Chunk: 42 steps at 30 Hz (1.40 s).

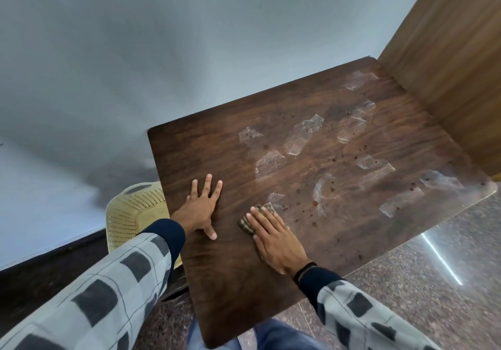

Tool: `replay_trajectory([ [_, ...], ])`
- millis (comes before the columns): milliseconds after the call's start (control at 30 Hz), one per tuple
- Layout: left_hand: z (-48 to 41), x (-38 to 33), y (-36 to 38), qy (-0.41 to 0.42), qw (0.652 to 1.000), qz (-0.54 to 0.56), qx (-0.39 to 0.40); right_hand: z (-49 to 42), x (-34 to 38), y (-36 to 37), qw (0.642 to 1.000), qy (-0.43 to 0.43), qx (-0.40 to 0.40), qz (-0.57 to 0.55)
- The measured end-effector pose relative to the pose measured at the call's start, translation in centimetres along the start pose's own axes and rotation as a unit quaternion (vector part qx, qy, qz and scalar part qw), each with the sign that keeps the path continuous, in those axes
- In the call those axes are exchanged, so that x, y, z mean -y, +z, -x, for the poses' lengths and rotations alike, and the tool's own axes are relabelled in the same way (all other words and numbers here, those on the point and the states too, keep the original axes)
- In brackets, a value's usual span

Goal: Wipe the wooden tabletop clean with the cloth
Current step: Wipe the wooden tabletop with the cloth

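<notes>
Far left: cream perforated basket (130,214) beside the table.
Left hand (202,208): flat, fingers spread, on the wooden tabletop (217,154).
Cloth (244,226): near the front edge, pressed under the flat right hand (273,238).
Right: whitish smears (298,138) across the wood.

The counter (217,282) lies flat and open farther out; a wooden panel (447,64) blocks its right side, a perforated basket (130,214) stands beside its left edge
</notes>
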<state>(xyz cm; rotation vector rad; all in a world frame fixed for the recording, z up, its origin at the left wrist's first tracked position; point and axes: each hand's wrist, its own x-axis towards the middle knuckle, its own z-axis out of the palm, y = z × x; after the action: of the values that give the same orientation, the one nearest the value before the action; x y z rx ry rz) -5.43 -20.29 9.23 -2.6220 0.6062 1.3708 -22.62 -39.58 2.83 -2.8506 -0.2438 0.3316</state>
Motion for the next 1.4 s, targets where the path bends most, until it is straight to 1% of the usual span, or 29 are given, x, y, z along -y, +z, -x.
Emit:
replay_trajectory([
  [33,0.0,0.0,0.0,-0.003,1.0,0.0,0.001,0.1,0.8,0.2,0.999,0.028,-0.012,-0.017],
  [67,0.0,0.0,0.0,-0.005,1.0,0.0,0.001,0.6,1.4,0.5,0.999,0.027,-0.012,-0.026],
  [100,0.1,0.0,0.0,-0.007,1.0,0.001,0.001,1.7,1.8,0.8,1.0,-0.001,-0.005,-0.023],
  [200,-0.1,0.1,0.1,-0.003,1.0,0.005,-0.004,5.8,0.8,1.3,0.988,-0.145,0.04,0.016],
  [267,-0.1,0.1,0.1,-0.003,1.0,0.005,-0.002,6.2,-1.3,0.5,0.968,-0.233,0.077,0.048],
  [300,-0.1,0.1,0.2,-0.005,1.0,0.004,-0.002,5.7,-2.2,-0.1,0.959,-0.257,0.096,0.067],
  [333,-0.1,0.0,0.1,-0.007,1.0,0.002,-0.001,4.7,-2.9,-0.5,0.958,-0.258,0.101,0.079],
  [367,0.0,-0.1,0.1,-0.007,1.0,0.001,-0.001,3.8,-3.3,-0.8,0.965,-0.234,0.089,0.08],
  [467,0.0,0.1,0.1,-0.004,1.0,0.005,-0.005,3.0,-1.6,0.0,0.997,-0.075,0.013,0.026],
  [500,0.0,0.2,0.2,-0.001,1.0,0.005,-0.007,3.9,-0.4,1.1,0.998,-0.06,0.006,0.013],
  [567,0.0,0.3,0.2,-0.001,1.0,0.004,-0.012,7.0,1.5,2.7,0.992,-0.122,0.0,0.015],
  [667,-0.2,0.3,0.3,0.005,1.0,0.003,-0.014,9.3,-0.1,2.4,0.967,-0.247,0.051,0.041],
  [700,-0.2,0.3,0.5,0.006,1.0,0.002,-0.016,9.0,-0.9,1.8,0.96,-0.264,0.067,0.056],
  [733,-0.3,0.3,0.5,0.005,1.0,0.0,-0.017,8.4,-1.6,1.5,0.963,-0.254,0.068,0.06],
  [767,-0.2,0.3,0.5,0.005,1.0,-0.001,-0.015,7.7,-1.7,1.3,0.974,-0.212,0.052,0.054],
  [800,-0.2,0.3,0.5,0.004,1.0,-0.002,-0.015,7.3,-1.0,1.4,0.989,-0.142,0.023,0.037],
  [867,-0.2,0.4,0.5,0.002,1.0,-0.004,-0.016,7.7,1.4,2.5,0.999,-0.016,-0.035,-0.015],
  [900,-0.3,0.4,0.5,0.001,1.0,0.0,-0.016,8.4,2.8,3.4,0.998,-0.01,-0.051,-0.027],
  [933,-0.3,0.4,0.4,0.0,1.0,0.002,-0.017,9.4,3.7,4.1,0.997,-0.041,-0.066,-0.024],
  [1033,-0.3,0.3,0.5,0.003,1.0,-0.002,-0.018,11.1,1.8,3.6,0.98,-0.2,-0.014,0.013],
  [1067,-0.3,0.4,0.5,0.006,1.0,-0.003,-0.02,10.7,0.2,2.8,0.972,-0.232,0.002,0.047],
  [1100,-0.3,0.4,0.6,0.01,1.0,-0.002,-0.021,9.9,-1.2,2.0,0.968,-0.235,0.011,0.083],
  [1133,-0.3,0.5,0.7,0.014,1.0,-0.001,-0.022,8.9,-2.4,1.3,0.976,-0.195,0.007,0.097],
  [1200,-0.3,0.7,0.8,0.019,0.999,-0.001,-0.026,7.1,-2.7,0.3,0.998,-0.033,-0.033,0.052],
  [1233,-0.3,0.8,0.9,0.019,0.999,0.0,-0.028,6.6,-1.8,0.4,0.997,0.035,-0.061,0.022],
  [1267,-0.3,0.8,0.8,0.02,0.999,-0.003,-0.029,6.6,-0.6,1.1,0.996,0.054,-0.072,0.01],
  [1300,-0.3,0.8,0.8,0.02,0.999,-0.007,-0.03,7.2,0.5,1.9,0.997,0.027,-0.069,0.017],
  [1333,-0.4,0.8,0.9,0.02,0.999,-0.01,-0.033,8.2,1.2,2.7,0.997,-0.028,-0.061,0.037],
  [1400,-0.5,0.8,0.8,0.022,0.999,-0.008,-0.033,10.1,0.3,2.7,0.991,-0.128,-0.014,0.038],
])
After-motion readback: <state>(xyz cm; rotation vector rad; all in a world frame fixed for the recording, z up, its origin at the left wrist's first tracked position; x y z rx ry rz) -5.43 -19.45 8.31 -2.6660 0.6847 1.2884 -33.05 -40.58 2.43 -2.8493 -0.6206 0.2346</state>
